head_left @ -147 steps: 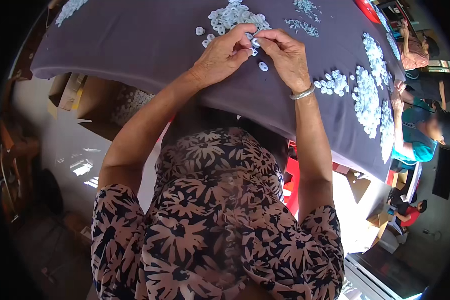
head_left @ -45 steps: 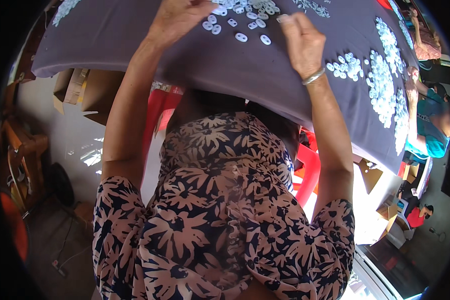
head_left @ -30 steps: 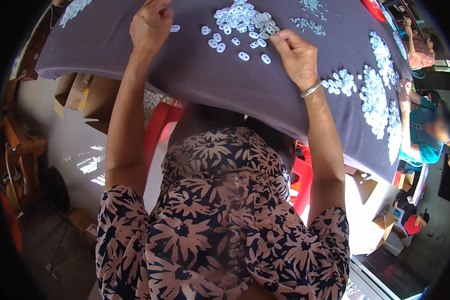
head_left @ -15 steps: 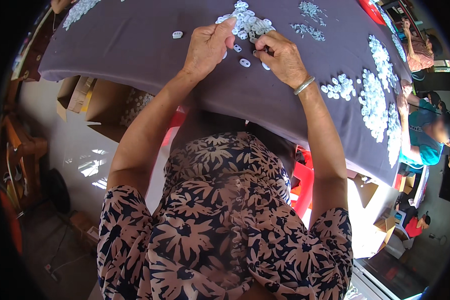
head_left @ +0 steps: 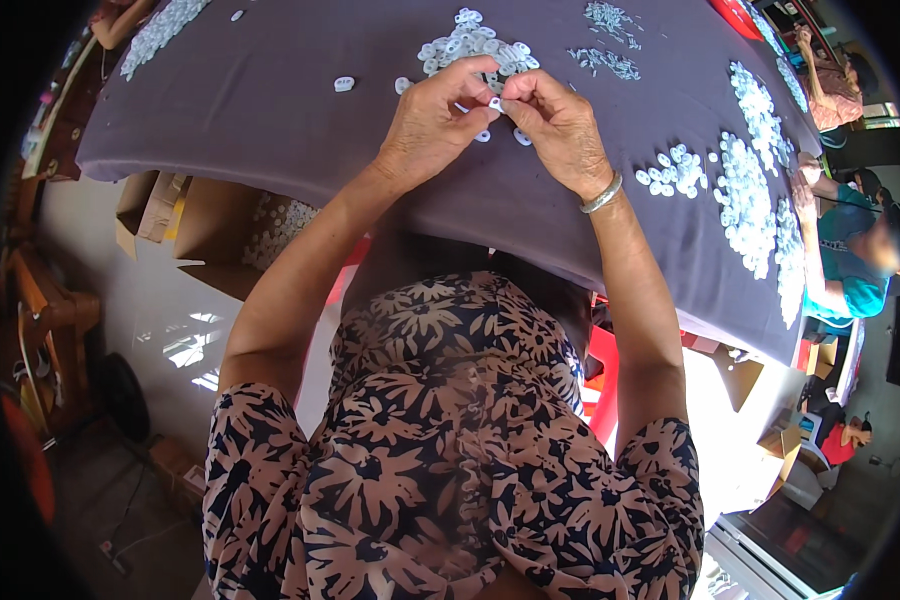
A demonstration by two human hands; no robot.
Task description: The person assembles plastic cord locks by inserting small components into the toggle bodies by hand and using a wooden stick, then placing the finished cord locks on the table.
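Observation:
My left hand (head_left: 433, 118) and my right hand (head_left: 558, 130) meet above the near part of the table, fingertips almost touching. Between them is a small white oval plastic piece (head_left: 496, 103), pinched from both sides; my fingers cover part of it. Just beyond lies a pile of similar white oval pieces (head_left: 470, 45), some showing two holes. Single oval pieces rest near my hands, one loose piece (head_left: 344, 84) farther to the left. A bracelet circles my right wrist.
Slim greyish bits (head_left: 607, 64) lie scattered beyond my right hand. Larger heaps of white pieces (head_left: 745, 205) spread along the right of the dark tablecloth (head_left: 270, 110). A co-worker in teal (head_left: 850, 265) sits at the right edge. An open cardboard box (head_left: 215, 225) stands below left.
My hands have come together and slightly nearer to me. Both now pinch one white oval piece between them; before, they were apart beside the pile.

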